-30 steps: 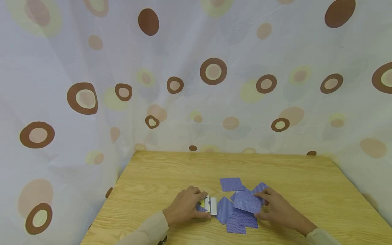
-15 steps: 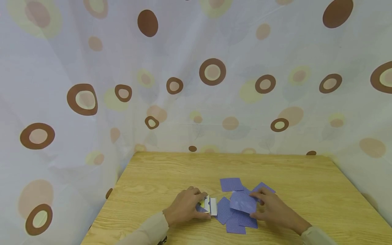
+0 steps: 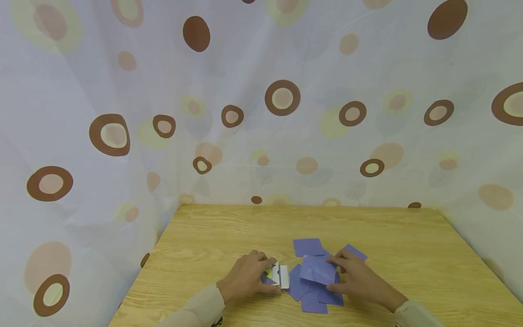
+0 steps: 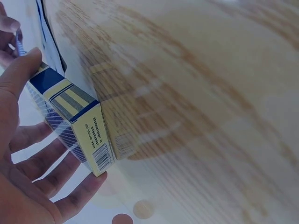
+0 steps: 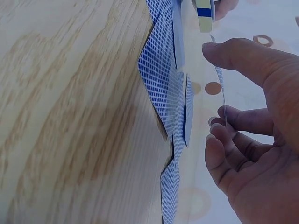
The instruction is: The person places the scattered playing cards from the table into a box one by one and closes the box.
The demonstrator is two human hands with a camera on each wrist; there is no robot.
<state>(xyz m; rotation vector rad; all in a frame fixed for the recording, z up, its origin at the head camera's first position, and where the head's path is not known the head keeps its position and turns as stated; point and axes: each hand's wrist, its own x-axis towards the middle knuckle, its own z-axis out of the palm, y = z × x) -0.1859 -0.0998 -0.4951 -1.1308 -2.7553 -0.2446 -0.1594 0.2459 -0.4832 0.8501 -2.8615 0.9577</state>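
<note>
My left hand [image 3: 246, 276] grips a playing-card box [image 4: 96, 140] on the table, thumb on one side and fingers on the other. A white flap [image 3: 284, 277] stands out from the box's end, towards the cards. My right hand [image 3: 357, 278] holds a blue-patterned playing card [image 3: 318, 270] by its edges, a little above the others. In the right wrist view that card shows nearly edge-on between thumb and fingertips. Several more playing cards [image 5: 159, 70] lie face down in an overlapping spread beneath, one card [image 3: 308, 247] at its far side.
The wooden table [image 3: 229, 227] reaches back to a white curtain [image 3: 245, 150] with brown and yellow spots, which also hangs at both sides. One card [image 3: 356, 252] lies at the right end of the spread, just beyond my right hand.
My right hand has moved left with the held card, nearer the box, uncovering more of the card at the right. My left hand and the box have stayed in place.
</note>
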